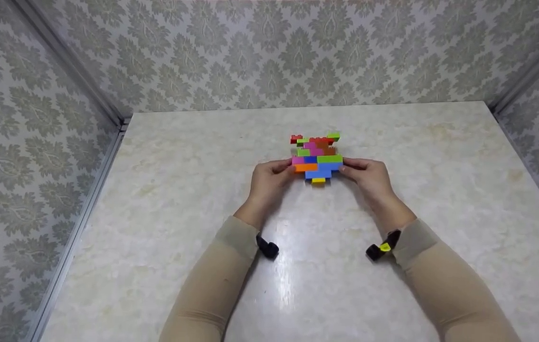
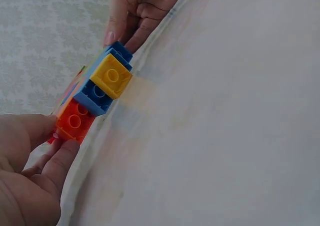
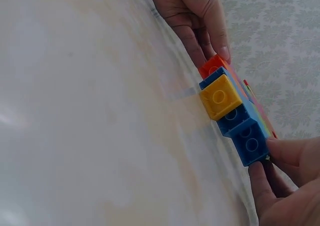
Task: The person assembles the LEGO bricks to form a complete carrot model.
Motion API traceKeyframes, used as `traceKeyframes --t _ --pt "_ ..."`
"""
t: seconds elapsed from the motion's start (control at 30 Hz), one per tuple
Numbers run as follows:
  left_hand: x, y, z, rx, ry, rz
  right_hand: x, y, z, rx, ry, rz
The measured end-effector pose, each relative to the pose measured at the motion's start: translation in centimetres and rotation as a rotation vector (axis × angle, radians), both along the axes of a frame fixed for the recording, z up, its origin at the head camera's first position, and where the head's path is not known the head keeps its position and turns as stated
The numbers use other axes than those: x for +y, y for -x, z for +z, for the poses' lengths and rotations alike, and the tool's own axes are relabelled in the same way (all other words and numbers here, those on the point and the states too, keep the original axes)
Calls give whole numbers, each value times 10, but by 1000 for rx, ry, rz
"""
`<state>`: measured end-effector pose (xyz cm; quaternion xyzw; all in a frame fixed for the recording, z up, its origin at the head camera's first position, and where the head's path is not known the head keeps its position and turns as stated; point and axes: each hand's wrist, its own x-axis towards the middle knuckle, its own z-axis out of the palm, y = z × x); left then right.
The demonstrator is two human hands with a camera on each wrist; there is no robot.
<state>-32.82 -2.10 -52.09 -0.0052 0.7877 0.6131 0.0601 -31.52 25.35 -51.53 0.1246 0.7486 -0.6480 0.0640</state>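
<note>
Both hands hold one structure of toy building bricks [image 1: 317, 160], built in stepped rows of pink, blue, green, orange, red and brown. My left hand [image 1: 269, 183] pinches its left end at the orange brick [image 2: 74, 122], thumb on the near face and fingers behind. On the other side my right hand [image 1: 369, 179] pinches the end of a light blue brick [image 3: 250, 145]. A single yellow brick [image 2: 112, 76] forms the lowest point, its hollow underside showing in both wrist views. Red and green bricks stick out like two horns at the top.
A pale marbled table [image 1: 179, 199] lies beneath the hands. Patterned wallpapered panels [image 1: 269, 57] stand behind it and on both sides, joined by metal corner strips. Each wrist wears a black strap with a small camera [image 1: 269, 249].
</note>
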Motion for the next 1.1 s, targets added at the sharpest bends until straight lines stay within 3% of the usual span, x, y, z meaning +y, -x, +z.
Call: traceKeyframes --t 0.27,0.43,0.73,1.1 --pt "3 2 0 -36 2 -29 3 0 2 14 -71 11" --pt "0 0 -2 -68 -3 -13 0 1 -1 1 -98 27" --pt "1 2 -1 -74 -4 -10 2 1 0 -3 -141 35" --pt "1 2 0 -62 65 -13 1 2 -2 -10 -135 42"
